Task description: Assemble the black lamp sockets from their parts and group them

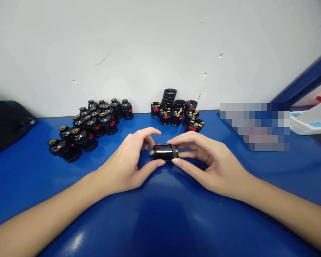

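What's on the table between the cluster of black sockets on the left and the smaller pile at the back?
Nothing: in the head view, only bare blue table separates the left cluster from the back pile.

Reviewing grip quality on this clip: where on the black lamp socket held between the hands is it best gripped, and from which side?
The lamp socket lies on its side, brass tip pointing left. Probably best is one grip at each end, from its own side, as now: the right hand pinches the ribbed ring at the right end, whose ridges resist slipping, and the left hand takes the smooth body near the tip.
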`<control>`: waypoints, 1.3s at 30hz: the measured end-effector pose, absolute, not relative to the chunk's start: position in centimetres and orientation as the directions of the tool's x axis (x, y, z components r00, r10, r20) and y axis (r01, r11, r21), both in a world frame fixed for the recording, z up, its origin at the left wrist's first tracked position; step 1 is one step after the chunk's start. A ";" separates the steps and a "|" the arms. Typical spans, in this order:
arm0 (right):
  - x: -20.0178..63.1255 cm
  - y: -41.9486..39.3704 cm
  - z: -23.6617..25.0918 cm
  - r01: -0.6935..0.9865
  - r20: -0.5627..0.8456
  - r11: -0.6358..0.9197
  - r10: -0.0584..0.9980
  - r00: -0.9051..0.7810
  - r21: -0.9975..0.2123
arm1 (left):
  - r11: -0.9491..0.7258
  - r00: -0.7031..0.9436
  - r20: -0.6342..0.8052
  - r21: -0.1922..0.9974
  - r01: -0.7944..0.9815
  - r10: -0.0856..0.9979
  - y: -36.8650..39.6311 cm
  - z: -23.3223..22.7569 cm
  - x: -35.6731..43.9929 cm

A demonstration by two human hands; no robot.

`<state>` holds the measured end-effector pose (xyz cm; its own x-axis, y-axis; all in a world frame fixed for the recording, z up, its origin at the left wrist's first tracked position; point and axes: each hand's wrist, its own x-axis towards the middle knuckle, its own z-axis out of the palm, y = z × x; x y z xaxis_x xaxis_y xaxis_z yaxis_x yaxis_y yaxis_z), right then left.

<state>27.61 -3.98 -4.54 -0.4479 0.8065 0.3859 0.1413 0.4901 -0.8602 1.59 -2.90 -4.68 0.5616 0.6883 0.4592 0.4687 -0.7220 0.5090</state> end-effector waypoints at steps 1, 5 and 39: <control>27.6 -4.0 -4.6 0.139 0.385 0.488 0.808 -0.446 -0.862 | -0.734 0.560 0.478 0.499 0.460 0.676 -2.8 -4.8 1.5; 27.6 -4.1 -4.6 0.138 0.385 0.495 0.798 -0.464 -0.858 | -0.734 0.565 0.473 0.508 0.452 0.676 -2.8 -4.7 1.6; 27.5 -4.2 -4.1 0.238 0.365 0.515 0.801 -0.474 -0.823 | -0.862 0.531 0.686 0.315 0.398 0.496 -3.1 -4.9 1.7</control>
